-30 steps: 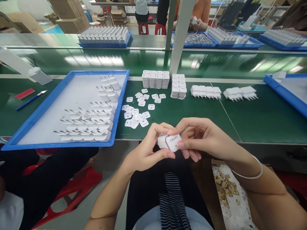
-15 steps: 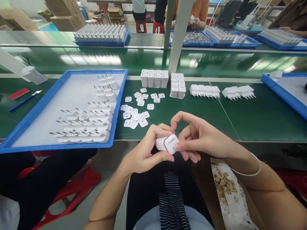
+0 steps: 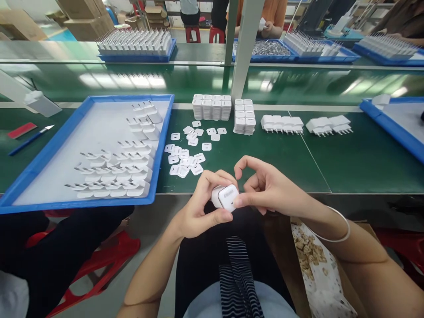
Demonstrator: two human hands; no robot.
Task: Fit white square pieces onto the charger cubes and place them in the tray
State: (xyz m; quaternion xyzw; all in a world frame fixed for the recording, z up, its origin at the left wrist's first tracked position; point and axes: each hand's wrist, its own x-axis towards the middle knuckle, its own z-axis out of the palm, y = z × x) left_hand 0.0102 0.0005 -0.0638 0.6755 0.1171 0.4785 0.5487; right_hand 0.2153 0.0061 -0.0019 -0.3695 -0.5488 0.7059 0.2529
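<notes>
My left hand (image 3: 202, 205) grips a white plug charger (image 3: 217, 198) between thumb and fingers, just off the table's front edge. Its end carries a printed white face plate (image 3: 228, 197) with a small slot, and a dark line runs between plate and housing. At the plate's right edge, the thumb of my right hand (image 3: 256, 187) presses with the fingers curled behind; the index finger arches above. Loose face plates (image 3: 183, 161) lie scattered on the green table beyond my left hand. Stacked face plates (image 3: 212, 108) stand in blocks behind them. The charger's pins are hidden.
A blue-rimmed tray (image 3: 159, 145) on the left holds rows of chargers with pins up. Two groups of chargers (image 3: 281, 123) lie back right. A knife (image 3: 31, 140) and a red block (image 3: 21, 130) sit far left. A metal post (image 3: 243, 53) rises behind the stacks.
Both hands have shifted slightly left with the charger. The charger has turned a little, and the right thumb has stayed at the face plate's edge.
</notes>
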